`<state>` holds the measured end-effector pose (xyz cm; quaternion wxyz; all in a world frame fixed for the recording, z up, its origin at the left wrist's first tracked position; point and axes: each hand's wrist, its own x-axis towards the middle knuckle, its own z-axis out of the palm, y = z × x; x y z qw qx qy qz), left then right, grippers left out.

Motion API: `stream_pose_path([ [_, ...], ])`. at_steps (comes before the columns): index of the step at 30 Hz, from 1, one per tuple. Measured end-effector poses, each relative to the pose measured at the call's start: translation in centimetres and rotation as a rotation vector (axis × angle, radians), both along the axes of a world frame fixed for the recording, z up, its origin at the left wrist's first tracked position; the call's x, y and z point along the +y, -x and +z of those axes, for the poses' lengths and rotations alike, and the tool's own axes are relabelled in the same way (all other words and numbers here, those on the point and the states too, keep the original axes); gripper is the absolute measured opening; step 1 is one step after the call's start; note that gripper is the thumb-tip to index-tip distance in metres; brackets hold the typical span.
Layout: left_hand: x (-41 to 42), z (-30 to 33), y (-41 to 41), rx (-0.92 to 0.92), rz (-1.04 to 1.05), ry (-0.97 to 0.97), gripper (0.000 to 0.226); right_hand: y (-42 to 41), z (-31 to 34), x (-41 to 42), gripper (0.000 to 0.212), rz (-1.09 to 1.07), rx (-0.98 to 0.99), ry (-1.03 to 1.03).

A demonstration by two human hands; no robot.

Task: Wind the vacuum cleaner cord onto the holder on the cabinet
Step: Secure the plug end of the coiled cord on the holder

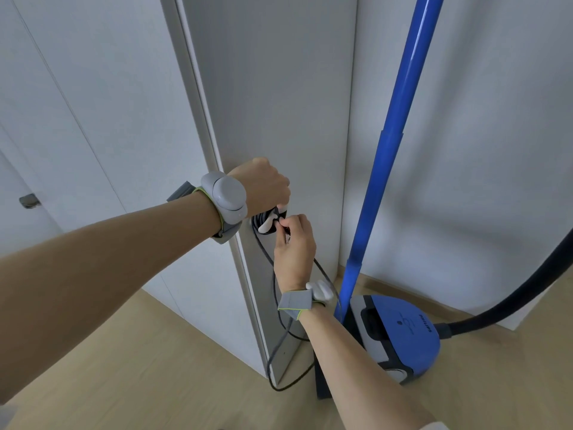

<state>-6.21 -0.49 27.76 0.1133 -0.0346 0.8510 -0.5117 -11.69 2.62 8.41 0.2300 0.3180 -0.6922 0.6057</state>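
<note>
Two bare hands meet at a small white plastic holder point(269, 224) on the grey cabinet side panel point(273, 103). The left hand point(263, 184) curls over the holder; the right hand point(293, 246) pinches the dark grey cord point(273, 274), which loops down to the floor beside a blue canister vacuum cleaner point(403, 333).

A metal door handle point(30, 200) juts above the wooden floor point(148, 383).
</note>
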Motion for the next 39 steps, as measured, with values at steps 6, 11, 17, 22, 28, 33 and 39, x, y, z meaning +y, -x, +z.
stream_pose_path([
  [6, -0.4, 0.1, -0.2, -0.075, -0.146, 0.178, 0.028, 0.0, 0.2, 0.0, 0.009, -0.06, 0.054, -0.052],
  [11, -1.4, 0.2, -0.4, -0.092, -0.158, 0.186, 0.025, 0.0, 0.3, 0.2, 0.008, -0.062, 0.064, -0.071],
  [17, -1.6, 0.8, -0.4, -0.111, -0.168, 0.149, 0.029, 0.2, 0.2, 0.3, 0.01, -0.061, 0.1, -0.093],
  [22, -0.8, 0.8, 0.2, -0.124, -0.112, 0.15, 0.024, 0.2, 0.2, 0.3, 0.008, -0.065, 0.123, -0.083],
  [28, -0.1, 1.2, 0.2, -0.155, -0.081, 0.18, 0.027, 0.1, 0.2, 0.1, 0.008, -0.028, 0.085, -0.053],
  [33, -0.3, 1.3, -0.3, -0.193, -0.124, 0.265, 0.027, -0.2, 0.4, 0.0, 0.008, 0.005, 0.041, 0.008],
  [39, -0.7, 0.8, 0.0, -0.188, -0.142, 0.329, 0.026, 0.3, 0.2, -0.1, 0.007, 0.021, 0.001, -0.006],
])
